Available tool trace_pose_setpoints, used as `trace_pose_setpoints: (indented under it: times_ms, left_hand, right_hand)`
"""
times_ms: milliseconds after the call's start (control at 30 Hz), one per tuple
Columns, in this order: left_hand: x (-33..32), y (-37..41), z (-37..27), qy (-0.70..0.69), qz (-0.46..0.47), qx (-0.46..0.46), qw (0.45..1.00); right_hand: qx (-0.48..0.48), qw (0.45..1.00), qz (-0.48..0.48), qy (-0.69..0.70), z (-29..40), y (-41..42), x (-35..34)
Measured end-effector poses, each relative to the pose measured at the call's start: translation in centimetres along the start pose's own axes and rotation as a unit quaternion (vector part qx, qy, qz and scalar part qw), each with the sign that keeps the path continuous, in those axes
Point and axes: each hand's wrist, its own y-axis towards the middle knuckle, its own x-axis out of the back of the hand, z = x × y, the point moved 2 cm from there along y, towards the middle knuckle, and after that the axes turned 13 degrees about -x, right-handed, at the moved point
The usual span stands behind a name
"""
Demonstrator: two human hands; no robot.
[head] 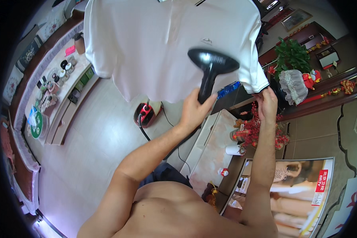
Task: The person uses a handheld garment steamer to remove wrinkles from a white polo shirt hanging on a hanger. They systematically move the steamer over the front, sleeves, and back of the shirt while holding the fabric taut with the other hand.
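Observation:
A white short-sleeved polo shirt (142,56) hangs in front of me, its top cut off by the picture's edge. My left hand (196,111) grips the handle of a black garment steamer head (213,61). The head lies over the lower front of the shirt, below a small chest emblem; whether it touches the cloth I cannot tell. At the dark-edged hem of the sleeve (254,74) on the right, my right hand (267,102) pinches the fabric. A red and black steamer base (145,114) stands on the floor, a black hose (142,131) running from it.
Left, a long low table (77,70) carries jars, cups and a flask. Right, a marble-topped cabinet (206,151) bears red berry decorations (253,131) and a white cup (233,150), near a lit television (297,193). A potted plant (293,55) stands farther up. A thin cord (183,159) trails below.

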Motion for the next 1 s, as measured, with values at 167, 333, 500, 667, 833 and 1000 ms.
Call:
trace_pose_setpoints:
  times_ms: [167, 333, 500, 667, 833, 1000]
  left_hand:
    - [-0.9, 3.9, -4.1, -0.051, -0.059, -0.011, 0.997]
    - [-1.3, -0.7, 5.2, -0.060, -0.120, 0.057, 0.989]
    - [-0.6, -5.9, 13.5, -0.049, -0.105, 0.168, 0.979]
    - [-1.7, -5.9, 11.2, -0.041, -0.079, 0.104, 0.991]
    - [-1.4, 0.2, 5.9, -0.108, -0.139, 0.023, 0.984]
    - [-1.7, -1.2, 9.6, -0.119, -0.111, 0.089, 0.983]
  right_hand:
    - [0.013, 0.999, 0.024, -0.044, 1.0, -0.1, 1.0]
    - [0.004, 0.996, 0.079, -0.045, -0.1, 1.0, 1.2]
    - [-0.010, 0.995, 0.087, -0.054, -1.1, 2.5, 1.6]
    - [-0.006, 0.994, 0.096, -0.060, -0.7, 3.5, 2.9]
    - [0.010, 0.991, 0.119, -0.060, 0.7, 4.5, 3.1]
    - [-0.008, 0.991, 0.131, -0.035, 0.0, 5.3, 2.8]
